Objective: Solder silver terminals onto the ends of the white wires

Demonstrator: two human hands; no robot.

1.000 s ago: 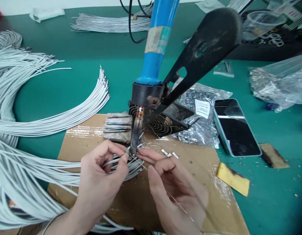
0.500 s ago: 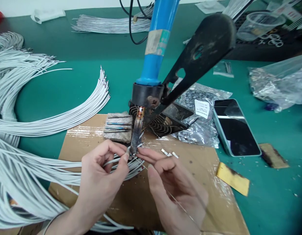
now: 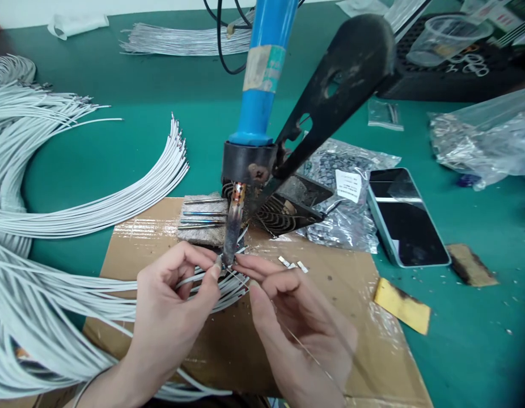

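Observation:
A soldering iron [image 3: 258,107] with a blue handle is clamped tip-down in a black stand [image 3: 339,85]. Its dark tip points down between my hands. On the left, my left hand [image 3: 173,306] is closed in a pinch by the tip, on what looks like a white wire; the end is mostly hidden by the fingertips. My right hand [image 3: 300,323] has thin solder wire [image 3: 309,352] between thumb and fingers, leading up toward the iron tip. Ends of a bundle of white wires [image 3: 105,292] lie beneath both hands on a cardboard sheet [image 3: 228,351].
A sponge block [image 3: 202,233] with metal rods sits left of the iron. Several small white pieces lie right of the tip. Farther right are a bag of small parts [image 3: 360,226], a phone [image 3: 409,221] and a yellow scorched pad [image 3: 402,306]. More white wires [image 3: 130,198] curve across the left.
The whole view has shifted slightly, with things sitting a little farther left. Both hands keep nearly the same pose at the iron tip.

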